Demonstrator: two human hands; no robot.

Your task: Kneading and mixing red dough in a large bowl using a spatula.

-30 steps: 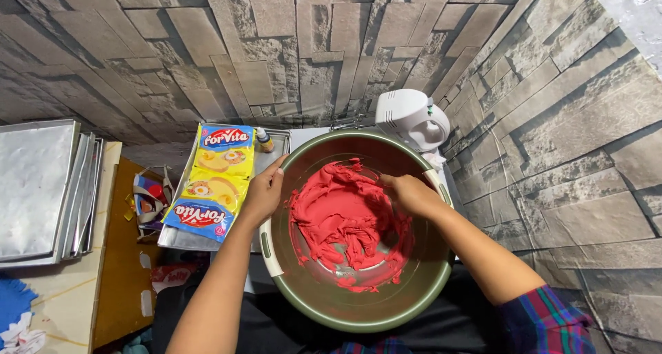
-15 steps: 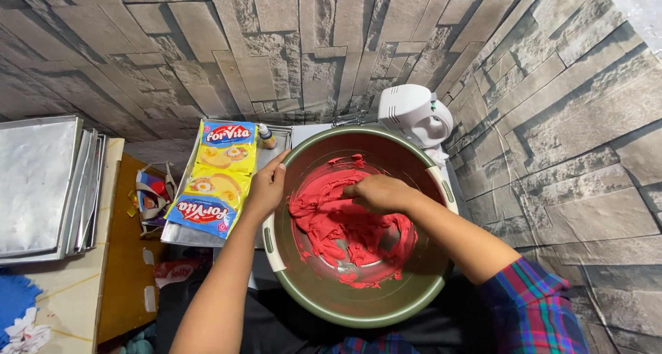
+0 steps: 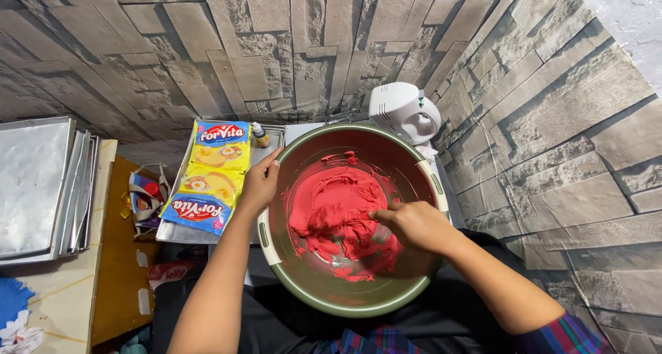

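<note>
A large round bowl [image 3: 414, 150] with a pale green rim sits in front of me, holding a mass of red dough [image 3: 331, 205] smeared across its bottom and sides. My left hand [image 3: 261, 183] grips the bowl's left rim, thumb over the edge. Inside the bowl, my right hand [image 3: 412, 226] presses its closed fingers into the lower right part of the dough. The fingertips are buried in the red mass.
A yellow and blue packet [image 3: 210, 178] lies on a metal tray [image 3: 176, 233] left of the bowl, with a small bottle [image 3: 260, 134] behind it. A white hand mixer [image 3: 403, 111] stands behind the bowl. Stacked baking trays [image 3: 38, 181] rest far left. Stone-pattern walls close in behind and to the right.
My right hand has moved from the upper right of the dough down to its lower right, dragging dough along. My left hand has stayed on the rim.
</note>
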